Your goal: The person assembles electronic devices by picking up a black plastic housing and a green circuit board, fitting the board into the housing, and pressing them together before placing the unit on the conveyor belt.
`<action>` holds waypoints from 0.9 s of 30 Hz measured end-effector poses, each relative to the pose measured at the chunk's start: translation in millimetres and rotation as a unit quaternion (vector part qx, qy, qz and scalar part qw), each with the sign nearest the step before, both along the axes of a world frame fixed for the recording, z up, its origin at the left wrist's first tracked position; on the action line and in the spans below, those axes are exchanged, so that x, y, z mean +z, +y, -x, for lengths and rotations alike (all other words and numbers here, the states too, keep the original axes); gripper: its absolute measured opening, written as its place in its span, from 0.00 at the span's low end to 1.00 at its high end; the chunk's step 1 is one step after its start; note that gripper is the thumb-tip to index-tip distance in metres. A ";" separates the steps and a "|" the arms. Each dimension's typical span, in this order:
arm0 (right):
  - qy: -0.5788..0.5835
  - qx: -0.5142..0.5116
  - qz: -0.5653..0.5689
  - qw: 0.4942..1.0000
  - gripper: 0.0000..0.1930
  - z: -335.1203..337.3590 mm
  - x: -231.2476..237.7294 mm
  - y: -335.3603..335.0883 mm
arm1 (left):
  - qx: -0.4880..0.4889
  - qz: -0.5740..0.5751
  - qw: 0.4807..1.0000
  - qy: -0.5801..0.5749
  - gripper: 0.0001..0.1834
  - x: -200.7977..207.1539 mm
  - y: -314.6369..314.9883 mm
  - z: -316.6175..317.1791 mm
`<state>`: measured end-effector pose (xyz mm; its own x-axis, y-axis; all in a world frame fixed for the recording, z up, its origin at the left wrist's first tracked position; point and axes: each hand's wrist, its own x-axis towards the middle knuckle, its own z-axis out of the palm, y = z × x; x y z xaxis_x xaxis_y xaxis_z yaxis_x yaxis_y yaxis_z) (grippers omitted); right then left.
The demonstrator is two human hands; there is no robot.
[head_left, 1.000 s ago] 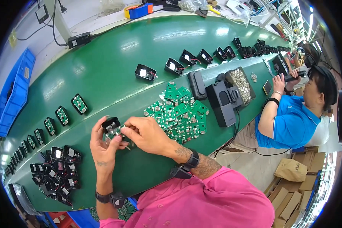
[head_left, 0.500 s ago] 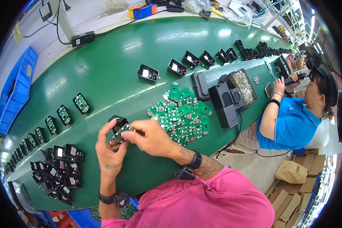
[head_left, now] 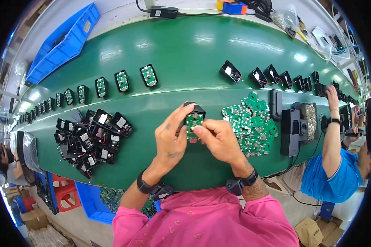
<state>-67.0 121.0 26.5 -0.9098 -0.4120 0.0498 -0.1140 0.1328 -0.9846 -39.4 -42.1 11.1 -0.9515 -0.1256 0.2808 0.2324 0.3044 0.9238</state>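
- The left hand point(head_left: 171, 138) grips a black casing point(head_left: 196, 109), its fingers wrapped along the casing's left side and far end, the thumb beside the near part.
- The right hand point(head_left: 221, 139) pinches a green circuit board point(head_left: 193, 122), thumb lying on its face and the other fingers bent at its right edge.
- That board sits at the mouth of the casing, between the two hands and above the bench point(head_left: 185, 53) (whether it is fully seated, I cannot tell).
- A small reddish piece point(head_left: 193, 140) shows just below the board's near end.
- Near the right hand, loose green boards point(head_left: 255, 129) lie overlapping in a pile.
- To the left of the hands is a heap of black casings point(head_left: 90, 142), many showing white blocks inside.
- Beyond the hands, on the left, runs a row of board-filled casings point(head_left: 149, 75); on the right, a row of open casings point(head_left: 231, 72), some with red wires.
- Past the loose boards stands a dark boxy device point(head_left: 290, 132), with small metal parts point(head_left: 310, 117) beside it.
- Farther out, a co-worker in a blue shirt point(head_left: 327, 177) stretches an arm over the bench; a blue bin point(head_left: 66, 45) rests at the far left.
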 end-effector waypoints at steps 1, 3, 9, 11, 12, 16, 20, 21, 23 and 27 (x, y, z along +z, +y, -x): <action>0.037 -0.012 -0.030 0.999 0.15 1.5 -0.1 -0.5 | 0.003 0.017 1.000 0.004 0.29 1.3 -0.9 -0.5; 0.091 -0.039 -0.062 0.993 0.15 2.9 3.6 -2.6 | 0.006 0.026 0.999 0.029 0.29 0.5 -2.1 1.2; 0.053 -0.054 -0.083 0.994 0.17 4.7 -0.9 -0.2 | -0.136 -0.209 0.965 -0.084 0.27 10.1 -11.4 7.7; 0.043 -0.058 -0.079 0.994 0.18 5.3 0.7 0.3 | -0.147 -0.249 0.952 -0.095 0.26 10.0 -12.6 8.4; 0.033 -0.061 -0.074 0.995 0.18 5.7 1.3 0.7 | -0.158 -0.288 0.939 -0.106 0.25 9.5 -12.4 8.7; 0.064 -0.069 -0.093 0.991 0.19 3.0 -4.2 -1.1 | -0.109 -0.243 0.956 -0.123 0.21 3.3 -10.1 6.3; -0.009 -0.077 -0.042 0.996 0.08 1.0 -8.2 -9.2 | -0.105 -0.275 0.942 -0.163 0.20 5.5 -8.7 5.9; -0.034 -0.089 0.048 0.994 0.12 0.5 -10.8 -12.3 | -0.108 -0.273 0.942 -0.160 0.19 5.3 -7.6 6.5; -0.038 -0.059 0.026 0.997 0.17 0.6 -2.6 -9.6 | -0.107 -0.278 0.940 -0.164 0.19 5.0 -5.8 5.5; 0.064 -0.024 -0.065 0.996 0.22 2.1 -7.5 -11.4 | -0.095 -0.273 0.943 -0.164 0.17 1.1 -3.8 4.1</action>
